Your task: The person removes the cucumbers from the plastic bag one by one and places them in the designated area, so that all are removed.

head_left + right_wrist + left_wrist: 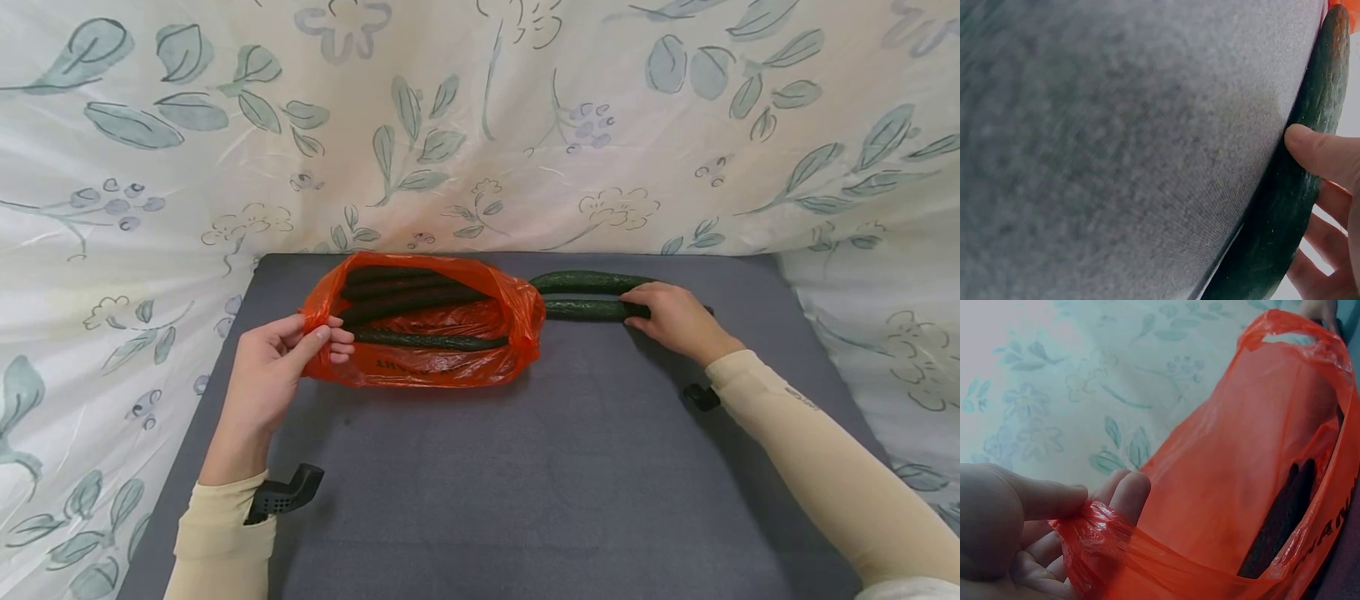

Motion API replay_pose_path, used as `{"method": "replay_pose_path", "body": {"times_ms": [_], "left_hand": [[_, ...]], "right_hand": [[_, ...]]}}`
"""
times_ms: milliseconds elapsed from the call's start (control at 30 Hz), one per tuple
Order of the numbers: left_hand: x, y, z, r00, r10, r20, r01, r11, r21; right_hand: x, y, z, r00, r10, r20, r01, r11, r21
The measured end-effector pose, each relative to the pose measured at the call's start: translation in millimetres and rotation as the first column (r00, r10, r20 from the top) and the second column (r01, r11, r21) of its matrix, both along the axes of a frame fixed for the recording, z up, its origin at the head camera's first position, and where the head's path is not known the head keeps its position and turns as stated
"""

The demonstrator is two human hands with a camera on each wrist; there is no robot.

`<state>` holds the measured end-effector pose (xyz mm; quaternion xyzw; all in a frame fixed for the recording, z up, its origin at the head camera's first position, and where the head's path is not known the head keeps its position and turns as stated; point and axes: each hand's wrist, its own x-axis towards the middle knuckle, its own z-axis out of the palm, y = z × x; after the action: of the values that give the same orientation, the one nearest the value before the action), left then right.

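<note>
An orange-red plastic bag lies on its side with its mouth spread, several dark green cucumbers inside. My left hand pinches the left end of the bag's rim between thumb and fingers; the left wrist view shows the gathered plastic there. To the right of the bag, two more cucumbers lie side by side. My right hand grips the nearer cucumber, thumb on its near side, as the right wrist view also shows. The farther cucumber lies just behind, the hand partly covering its right end.
Everything lies on a dark grey table, near its far edge. A pale curtain with a leaf pattern hangs right behind the table and along its sides. Each wrist wears a small black camera mount.
</note>
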<state>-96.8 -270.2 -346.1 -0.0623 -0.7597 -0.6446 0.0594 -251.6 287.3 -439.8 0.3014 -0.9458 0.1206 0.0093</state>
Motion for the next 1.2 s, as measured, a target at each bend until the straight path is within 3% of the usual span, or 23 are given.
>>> {"method": "replay_pose_path", "body": {"times_ms": [300, 733, 967, 1200], "left_hand": [[0.0, -0.6, 2.2, 1.0, 0.006, -0.008, -0.006, 1.0, -0.004], [-1.9, -0.8, 2.5, 1.0, 0.0, -0.001, 0.0, 1.0, 0.007], [-0.6, -0.8, 2.5, 1.0, 0.003, 0.0, -0.003, 1.0, -0.005], [-1.2, 0.2, 2.5, 1.0, 0.007, 0.0, -0.007, 1.0, 0.008]], "right_hand": [[0.7, -5.6, 3.7, 0.996, -0.061, 0.059, 0.06, 0.998, 0.024], [0.8, -6.0, 5.4, 0.993, -0.073, 0.093, 0.07, 0.997, 0.032], [6.3, -5.2, 8.5, 0.995, -0.075, 0.061, 0.078, 0.996, -0.039], [15.2, -13.4, 23.5, 0.996, -0.093, 0.01, 0.094, 0.987, -0.133]]}}
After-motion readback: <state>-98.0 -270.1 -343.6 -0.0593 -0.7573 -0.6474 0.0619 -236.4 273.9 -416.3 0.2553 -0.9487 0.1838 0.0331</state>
